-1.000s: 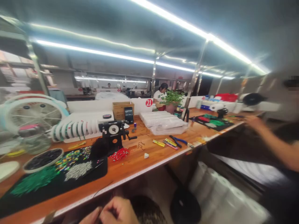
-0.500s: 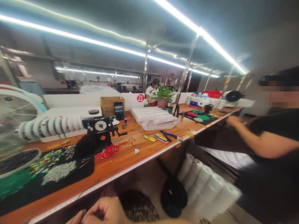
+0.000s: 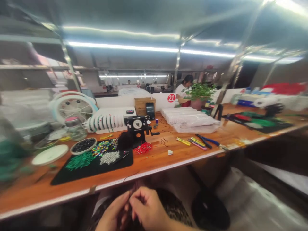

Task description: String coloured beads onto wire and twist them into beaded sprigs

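Observation:
Low in front of the table edge, my left hand (image 3: 115,210) and my right hand (image 3: 148,205) come together over my lap, fingertips nearly touching. Both are closed, with the fingers bent into a pinch; whatever lies between them is too small and dark to make out. Beyond them a black mat (image 3: 96,175) carries green pieces (image 3: 80,160), silver pieces (image 3: 110,158) and mixed-colour beads (image 3: 104,147). A bowl of black pieces (image 3: 83,145) is at its back left. Red beads (image 3: 143,148) lie beside the mat, near a black hand-cranked device with a dial (image 3: 137,124).
White spools (image 3: 106,120) line up left of the device. Yellow-handled cutters (image 3: 183,141), blue-handled pliers (image 3: 210,140) and wrapped white rolls (image 3: 190,118) lie to the right. A potted plant (image 3: 201,92) stands behind. Below the table are a black round base (image 3: 210,211) and white rolls (image 3: 255,199).
My view has swung left, so the co-worker on the right is out of frame and more of the table's left end shows. Both hands now show more fully, still close together.

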`<state>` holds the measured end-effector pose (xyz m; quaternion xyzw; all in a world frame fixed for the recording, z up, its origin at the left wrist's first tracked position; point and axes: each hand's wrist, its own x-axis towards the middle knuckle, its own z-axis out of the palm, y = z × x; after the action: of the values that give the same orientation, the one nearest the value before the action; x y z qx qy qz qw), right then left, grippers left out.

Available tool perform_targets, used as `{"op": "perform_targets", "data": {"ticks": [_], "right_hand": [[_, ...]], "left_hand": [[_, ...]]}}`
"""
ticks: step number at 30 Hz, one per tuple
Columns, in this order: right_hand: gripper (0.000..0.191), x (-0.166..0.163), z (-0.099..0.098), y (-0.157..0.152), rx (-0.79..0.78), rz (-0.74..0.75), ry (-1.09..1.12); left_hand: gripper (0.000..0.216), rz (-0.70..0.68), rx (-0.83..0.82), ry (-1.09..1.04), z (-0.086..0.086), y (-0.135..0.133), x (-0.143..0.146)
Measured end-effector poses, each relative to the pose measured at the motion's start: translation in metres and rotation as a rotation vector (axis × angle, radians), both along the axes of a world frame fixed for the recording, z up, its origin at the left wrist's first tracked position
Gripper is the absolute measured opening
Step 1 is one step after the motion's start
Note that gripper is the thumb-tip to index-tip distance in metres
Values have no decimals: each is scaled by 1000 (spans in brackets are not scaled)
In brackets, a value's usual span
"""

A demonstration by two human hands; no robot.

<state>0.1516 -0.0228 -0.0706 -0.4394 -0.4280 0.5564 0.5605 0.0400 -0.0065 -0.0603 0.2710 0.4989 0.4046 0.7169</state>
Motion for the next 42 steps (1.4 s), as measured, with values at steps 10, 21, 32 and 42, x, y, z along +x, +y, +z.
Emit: {"op": "perform_targets", "data": {"ticks": [10, 21, 32, 42], "right_hand": [[26, 7, -11, -10, -20, 24, -127], [24, 9, -11, -15, 26, 12, -198], [25, 6, -11, -10, 5, 27, -169], [24, 4, -15, -9, -28, 76, -85]], "left_hand": [[28, -9, 83, -84, -11, -3, -2], [39, -58, 124, -51, -14, -5, -3], [39, -27, 163, 27, -12, -5, -3], [40, -46, 159, -8, -9, -7, -4]]}}
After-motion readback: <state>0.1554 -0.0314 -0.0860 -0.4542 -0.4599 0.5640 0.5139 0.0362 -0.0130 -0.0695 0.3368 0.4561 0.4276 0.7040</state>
